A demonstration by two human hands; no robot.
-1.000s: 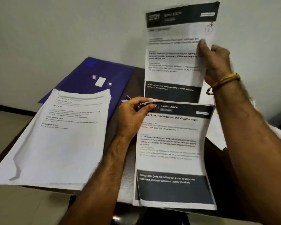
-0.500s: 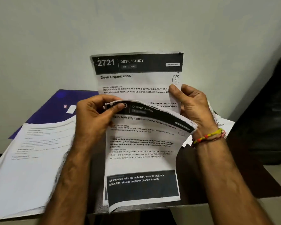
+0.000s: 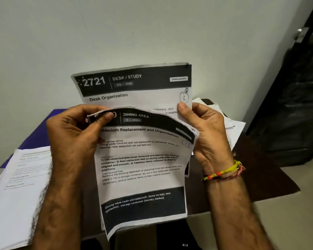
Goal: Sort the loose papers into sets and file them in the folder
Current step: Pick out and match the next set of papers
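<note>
The left hand (image 3: 74, 134) pinches the dining sheet (image 3: 143, 170) by its top corner. The right hand (image 3: 206, 130) grips the desk sheet (image 3: 134, 87), now brought down behind the dining sheet, so they make one set. The blue folder (image 3: 34, 139) waits left of the dining sheet.

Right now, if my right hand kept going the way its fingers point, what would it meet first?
Probably the wall. The right hand holds the desk sheet, fingers pointing up; depth unclear.
</note>
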